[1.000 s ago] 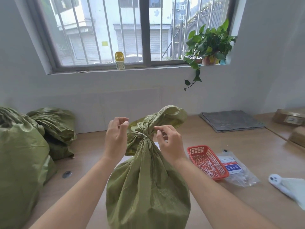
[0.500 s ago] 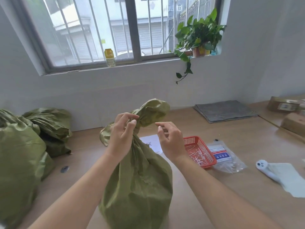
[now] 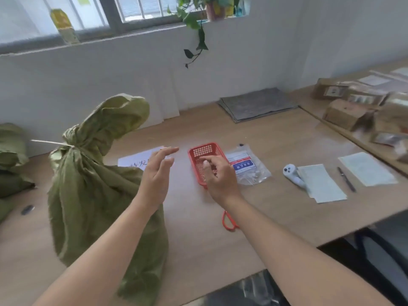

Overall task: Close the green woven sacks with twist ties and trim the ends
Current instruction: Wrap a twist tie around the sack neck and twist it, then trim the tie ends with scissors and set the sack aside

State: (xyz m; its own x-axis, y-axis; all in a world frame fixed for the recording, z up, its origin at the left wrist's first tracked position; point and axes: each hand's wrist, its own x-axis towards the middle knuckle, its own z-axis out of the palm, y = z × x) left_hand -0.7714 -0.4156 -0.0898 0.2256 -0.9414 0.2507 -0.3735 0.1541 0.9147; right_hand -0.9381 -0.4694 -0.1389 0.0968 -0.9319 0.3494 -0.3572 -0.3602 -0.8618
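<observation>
One orange loop of the scissors (image 3: 228, 223) lies nearest you on the wooden table (image 3: 276, 217), just at 6 o'clock from your right hand (image 3: 218, 180). The blades are hidden under that forearm, so you cannot read their long axis. That is the relation to mind: with a tie already round the sack's neck, trimming looks like the next step, and the right hand is much the nearer to the tool. It hovers over the red basket (image 3: 204, 149), fingers loosely bent, nothing visible between them.

Your left hand (image 3: 157, 173) is flat, fingers straight, gripping nothing. The green sack (image 3: 92, 195) stands upright at its 9 o'clock. It is coarse woven plastic, matte and crumpled, with the neck bunched tight. The thin pale tie (image 3: 50, 142) cinches that neck. Its stiff free end runs level toward 9 o'clock, away from both hands, and the left hand is the closer.

Farther off, the basket is rigid lattice plastic, with a glossy clear bag (image 3: 247, 166) just beside it at 3 o'clock. More green sacks (image 3: 11, 155) slump at the far left.
</observation>
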